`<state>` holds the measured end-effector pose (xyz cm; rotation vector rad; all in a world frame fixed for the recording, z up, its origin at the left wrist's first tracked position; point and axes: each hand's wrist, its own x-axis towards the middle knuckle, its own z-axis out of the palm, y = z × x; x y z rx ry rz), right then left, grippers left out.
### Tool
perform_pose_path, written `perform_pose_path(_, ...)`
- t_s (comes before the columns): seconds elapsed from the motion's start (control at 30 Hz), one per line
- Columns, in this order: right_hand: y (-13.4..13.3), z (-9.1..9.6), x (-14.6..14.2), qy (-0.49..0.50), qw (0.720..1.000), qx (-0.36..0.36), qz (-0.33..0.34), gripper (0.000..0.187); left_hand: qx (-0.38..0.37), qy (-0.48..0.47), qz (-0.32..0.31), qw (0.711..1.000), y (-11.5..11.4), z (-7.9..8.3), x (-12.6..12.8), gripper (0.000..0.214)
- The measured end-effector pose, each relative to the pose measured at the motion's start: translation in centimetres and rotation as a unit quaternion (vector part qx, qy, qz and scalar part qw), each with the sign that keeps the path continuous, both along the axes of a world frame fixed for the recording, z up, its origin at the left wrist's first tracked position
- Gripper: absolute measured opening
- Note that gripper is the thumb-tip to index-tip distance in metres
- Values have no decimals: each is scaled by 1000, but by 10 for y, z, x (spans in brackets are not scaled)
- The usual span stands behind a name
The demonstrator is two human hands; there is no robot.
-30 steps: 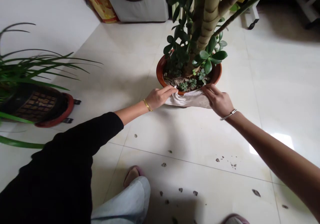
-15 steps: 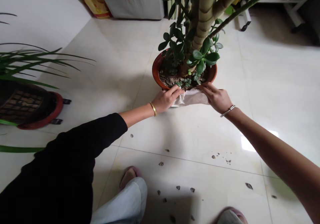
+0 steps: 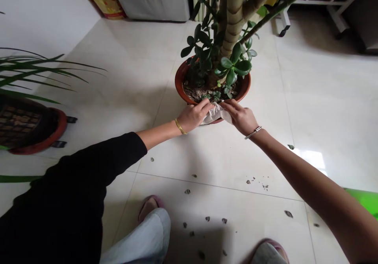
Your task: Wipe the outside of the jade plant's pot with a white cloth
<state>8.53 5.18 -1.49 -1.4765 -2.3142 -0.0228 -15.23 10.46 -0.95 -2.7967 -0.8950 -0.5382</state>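
Since the hands work low at the pot, we first fix the setting: on a glossy cream tile floor (image 3: 224, 154), a jade plant (image 3: 233, 16) stands in a terracotta-red pot (image 3: 178, 84), far of the person's feet, with a spiky-leaved plant (image 3: 29, 73) off to the left. Dark flecks of debris (image 3: 265, 186) lie on the tiles on the near side.

At the pot's near rim we find a white crumpled cloth (image 3: 214, 113), pressed against the rim. The left hand (image 3: 193, 115) holds its left end, fingers curled over and pinching the fold. The right hand (image 3: 239, 117) pinches its right end between fingertips and thumb, though the thumb's exact placing is hard to make out.

We judge it best to keep the fingertips on the fold and the cloth snug to the rim, clear of the soil (image 3: 195, 93) just behind it.

Compared with the earlier frame, the hands now stand closer together, and the cloth is gathered into a shorter, tighter bunch.
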Motion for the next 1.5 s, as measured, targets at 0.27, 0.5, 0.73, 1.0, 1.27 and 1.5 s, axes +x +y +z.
perform_pose_path(0.27,-3,-3,-23,52,997,-11,-51,43,41,-3,-52,998,22,-4,-31,39)
perform_pose_path(0.5,-1,7,-67,16,996,-52,-68,49,40,-25,-44,998,39,-9,-73,34)
perform_pose_path(0.73,-3,10,-61,-8,998,-44,-41,49,6,-74,-43,996,10,-5,-42,30)
perform_pose_path(1.0,-2,3,6,-2,999,32,-42,43,-13,-93,-37,995,0,-8,-5,34)
perform_pose_path(1.27,-3,4,-21,49,997,10,-50,43,4,-133,-34,990,1,-11,-8,33)
perform_pose_path(1.5,-4,5,-41,2,999,-26,-40,51,-14,-110,-14,994,6,-9,-12,24)
